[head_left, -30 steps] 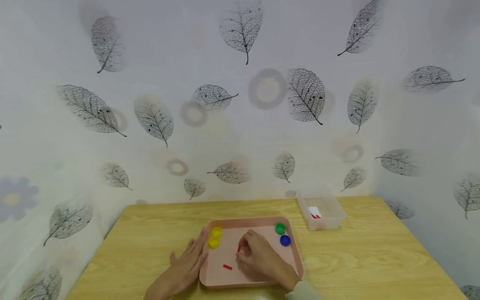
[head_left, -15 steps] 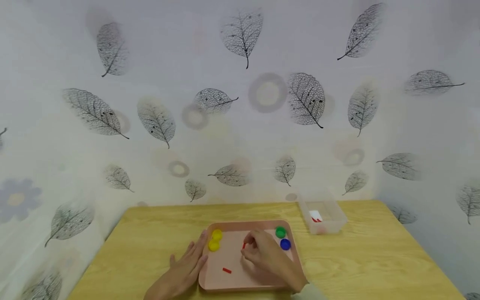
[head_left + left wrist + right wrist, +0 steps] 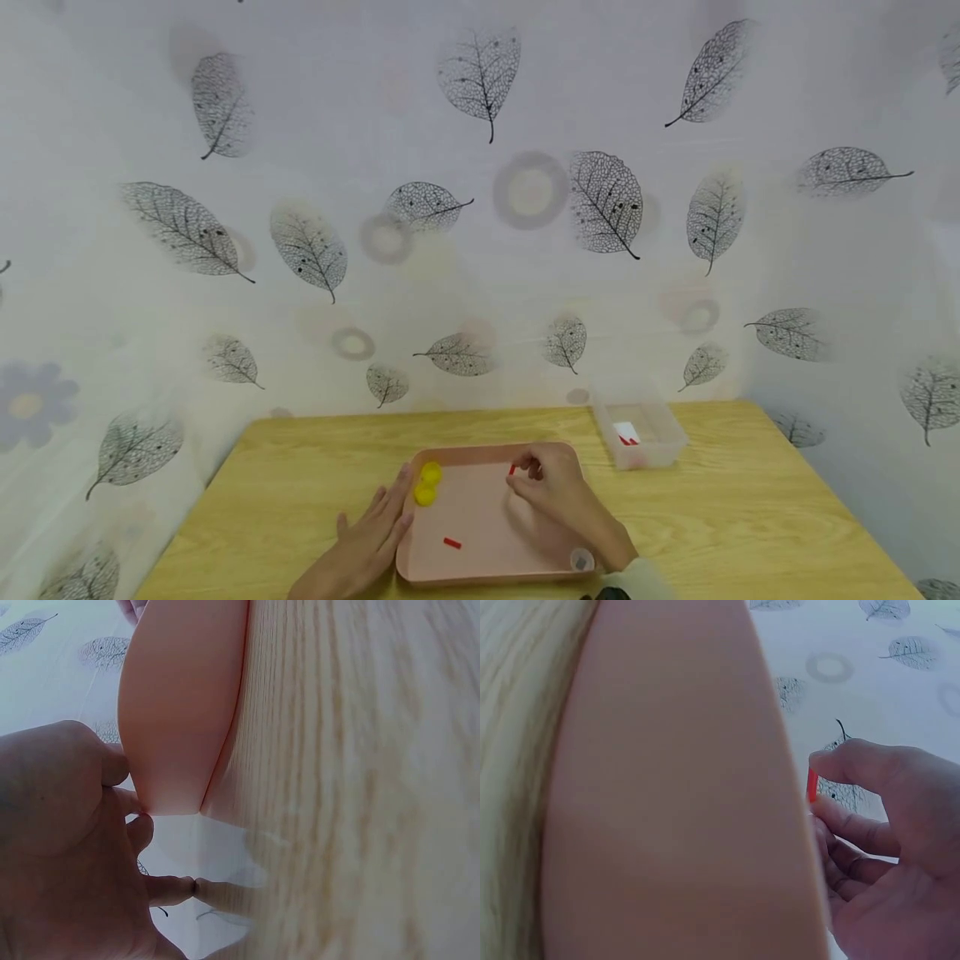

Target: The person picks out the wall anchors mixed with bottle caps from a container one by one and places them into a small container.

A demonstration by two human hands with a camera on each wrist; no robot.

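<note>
My right hand (image 3: 558, 492) pinches a small red stick (image 3: 512, 471) between thumb and fingertips, above the right part of the pink tray (image 3: 480, 575). In the right wrist view the red stick (image 3: 812, 784) stands upright between the fingertips. With fingers straight, my left hand (image 3: 367, 537) rests against the tray's left rim; the left wrist view shows the fingers at the tray's corner. A second red stick (image 3: 452, 543) lies on the tray floor. Two yellow round cups (image 3: 427, 485) sit by the left wall. My right hand hides the tray's upper right corner.
A translucent plastic box (image 3: 641, 429) stands behind the tray at the right, holding a white piece and red bits. A small clear round piece (image 3: 582, 560) is at the tray's lower right corner. The patterned wall (image 3: 480, 275) rises behind the wooden table (image 3: 315, 450).
My right hand has moved right and toward the back with the red stick, covering the green and blue cups. The clear round piece has come into view. My left hand has stayed put.
</note>
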